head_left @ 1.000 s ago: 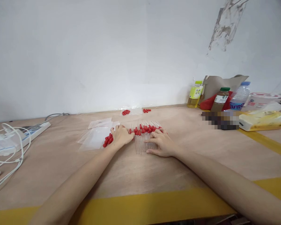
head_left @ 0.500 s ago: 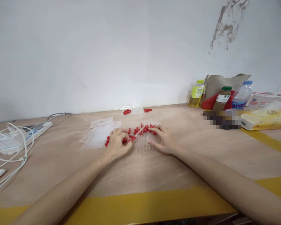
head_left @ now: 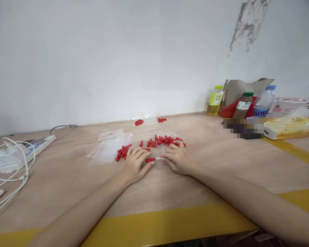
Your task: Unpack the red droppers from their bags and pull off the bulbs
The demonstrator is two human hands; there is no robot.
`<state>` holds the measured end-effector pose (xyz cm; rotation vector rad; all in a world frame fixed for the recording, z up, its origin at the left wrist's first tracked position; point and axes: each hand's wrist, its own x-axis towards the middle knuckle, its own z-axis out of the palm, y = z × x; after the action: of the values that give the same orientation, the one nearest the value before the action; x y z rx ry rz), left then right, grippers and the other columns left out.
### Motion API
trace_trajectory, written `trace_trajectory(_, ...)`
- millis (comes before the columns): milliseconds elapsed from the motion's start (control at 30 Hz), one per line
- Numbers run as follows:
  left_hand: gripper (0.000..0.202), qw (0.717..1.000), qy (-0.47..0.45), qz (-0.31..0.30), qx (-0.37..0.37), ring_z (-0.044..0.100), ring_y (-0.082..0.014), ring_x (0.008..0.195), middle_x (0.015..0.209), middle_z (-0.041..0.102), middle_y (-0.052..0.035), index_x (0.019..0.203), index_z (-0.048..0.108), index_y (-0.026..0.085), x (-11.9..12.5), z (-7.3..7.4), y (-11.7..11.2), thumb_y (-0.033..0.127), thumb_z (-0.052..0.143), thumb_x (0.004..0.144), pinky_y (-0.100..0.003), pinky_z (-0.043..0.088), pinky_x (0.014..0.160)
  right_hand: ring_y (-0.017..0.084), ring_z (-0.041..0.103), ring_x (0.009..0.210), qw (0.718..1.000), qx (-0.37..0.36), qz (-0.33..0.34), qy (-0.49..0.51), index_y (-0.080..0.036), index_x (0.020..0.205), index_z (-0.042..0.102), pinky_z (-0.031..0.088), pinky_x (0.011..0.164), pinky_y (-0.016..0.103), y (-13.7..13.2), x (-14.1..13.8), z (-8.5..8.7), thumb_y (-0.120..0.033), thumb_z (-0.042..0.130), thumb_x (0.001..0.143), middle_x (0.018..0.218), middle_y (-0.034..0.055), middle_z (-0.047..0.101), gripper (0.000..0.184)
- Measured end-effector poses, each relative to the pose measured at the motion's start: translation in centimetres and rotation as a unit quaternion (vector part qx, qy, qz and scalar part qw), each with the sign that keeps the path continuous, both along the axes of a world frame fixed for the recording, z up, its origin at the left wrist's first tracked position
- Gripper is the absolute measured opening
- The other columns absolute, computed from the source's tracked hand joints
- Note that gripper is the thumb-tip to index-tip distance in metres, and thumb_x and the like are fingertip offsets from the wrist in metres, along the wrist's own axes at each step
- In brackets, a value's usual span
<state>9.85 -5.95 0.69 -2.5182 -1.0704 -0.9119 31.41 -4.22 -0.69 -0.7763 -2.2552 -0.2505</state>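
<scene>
Pinching a dropper (head_left: 151, 160) in a narrow grip, left hand (head_left: 135, 164) holds its rounded red bulb (head_left: 149, 160), right hand (head_left: 179, 160) its clear tube (head_left: 159, 158).

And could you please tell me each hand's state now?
Left hand: partly open, around a dropper's red bulb.
Right hand: apparently closed on its clear tube.

Soft, even light; pale wall (head_left: 113, 61) bright; edges stretched; detail soft

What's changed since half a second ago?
The dropper at the left hand swung from slanting to level and came nearer the person; the right hand now seems to pinch its clear end. The bags and bottles stayed put.
</scene>
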Motion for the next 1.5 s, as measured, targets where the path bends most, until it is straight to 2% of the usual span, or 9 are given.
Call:
trace_trajectory(200, 0.018, 0.999, 0.052, -0.01, 0.013, 0.05, -0.016, 0.076, 0.071, 0.062, -0.0002, 0.078, 0.061, 0.02, -0.3, -0.2, 0.0, 0.03, 0.048, 0.086, -0.037, 0.03, 0.084, 0.012, 0.045, 0.067, 0.999, 0.025, 0.023, 0.009, -0.021, 0.077, 0.065, 0.022, 0.086, 0.036, -0.3, 0.1, -0.4, -0.027, 0.046, 0.085, 0.058, -0.001, 0.056, 0.022)
trace_trajectory(500, 0.021, 0.998, 0.06, -0.025, -0.022, 0.049, -0.0166, 0.075, 0.066, 0.058, -0.0009, 0.074, 0.061, 0.02, -0.5, -0.3, -0.3, 0.023, 0.043, 0.086, -0.038, 0.03, 0.081, 0.013, 0.045, 0.067, 0.999, 0.02, 0.037, 0.016, -0.022, 0.075, 0.065, 0.023, 0.085, 0.037, -0.4, 0.3, -0.5, -0.028, 0.045, 0.085, 0.056, -0.0011, 0.055, 0.023)
trace_trajectory(633, 0.021, 0.999, -0.003, 0.024, -0.042, 0.051, -0.017, 0.076, 0.073, 0.061, -0.0028, 0.075, 0.061, 0.02, -1.9, -0.4, -0.2, 0.025, 0.043, 0.086, -0.037, 0.034, 0.078, 0.013, 0.048, 0.068, 0.999, -0.019, -0.004, 0.038, -0.021, 0.074, 0.064, 0.024, 0.084, 0.036, 0.1, 1.0, -0.5, -0.028, 0.043, 0.086, 0.059, -0.0003, 0.058, 0.025)
trace_trajectory(800, 0.023, 0.985, -0.138, 0.069, -0.077, 0.053, -0.0168, 0.085, 0.09, 0.055, -0.0056, 0.097, 0.06, 0.021, -2.9, 0.4, 0.6, 0.027, 0.04, 0.087, -0.031, 0.044, 0.074, 0.014, 0.055, 0.073, 0.985, -0.075, -0.069, 0.138, -0.022, 0.09, 0.063, 0.027, 0.082, 0.034, 1.4, 0.8, -0.4, -0.029, 0.045, 0.085, 0.079, 0.0023, 0.066, 0.019)
trace_trajectory(933, 0.031, 0.973, -0.156, 0.154, -0.077, 0.053, -0.0175, 0.087, 0.091, 0.05, -0.0071, 0.107, 0.058, 0.016, -3.2, 1.8, 1.6, 0.022, 0.037, 0.085, -0.03, 0.044, 0.075, 0.014, 0.057, 0.073, 0.975, -0.109, -0.09, 0.17, -0.02, 0.083, 0.059, 0.029, 0.08, 0.033, 1.7, -0.2, 0.2, -0.025, 0.047, 0.081, 0.079, 0.0017, 0.066, 0.013)
trace_trajectory(1067, 0.031, 0.962, -0.159, 0.193, -0.111, 0.055, -0.0159, 0.076, 0.084, 0.054, -0.0036, 0.109, 0.053, 0.018, -4.4, 2.3, 2.6, 0.023, 0.041, 0.081, -0.028, 0.045, 0.067, 0.014, 0.056, 0.071, 0.983, -0.072, -0.086, 0.147, -0.02, 0.078, 0.061, 0.028, 0.082, 0.034, 1.9, -1.0, 0.2, -0.022, 0.048, 0.08, 0.075, 0.0008, 0.067, 0.014)
trace_trajectory(1267, 0.016, 0.952, -0.13, 0.221, -0.164, 0.055, -0.0148, 0.063, 0.073, 0.059, -0.0002, 0.084, 0.054, 0.02, -5.3, 1.4, 3.6, 0.033, 0.049, 0.076, -0.028, 0.043, 0.06, 0.016, 0.052, 0.078, 0.995, -0.02, -0.083, 0.047, -0.022, 0.085, 0.066, 0.024, 0.083, 0.038, 1.6, -1.5, 0.2, -0.02, 0.048, 0.079, 0.078, 0.0027, 0.065, 0.019)
trace_trajectory(1400, 0.018, 0.963, -0.094, 0.196, -0.161, 0.056, -0.0162, 0.068, 0.073, 0.061, -0.0012, 0.074, 0.057, 0.02, -5.1, 1.2, 3.5, 0.036, 0.05, 0.077, -0.029, 0.043, 0.065, 0.017, 0.05, 0.078, 0.995, -0.067, -0.069, 0.021, -0.024, 0.086, 0.066, 0.023, 0.082, 0.039, 1.1, -1.4, 0.7, -0.031, 0.053, 0.077, 0.076, 0.002, 0.063, 0.017)
trace_trajectory(1500, 0.028, 0.969, -0.085, 0.185, -0.142, 0.055, -0.017, 0.071, 0.07, 0.06, -0.0019, 0.066, 0.059, 0.021, -5.0, 1.5, 3.1, 0.041, 0.047, 0.079, -0.03, 0.042, 0.067, 0.018, 0.048, 0.08, 0.993, -0.102, -0.051, 0.012, -0.024, 0.087, 0.066, 0.024, 0.08, 0.039, 1.0, -1.2, 0.8, -0.045, 0.058, 0.072, 0.08, 0.0026, 0.062, 0.027)
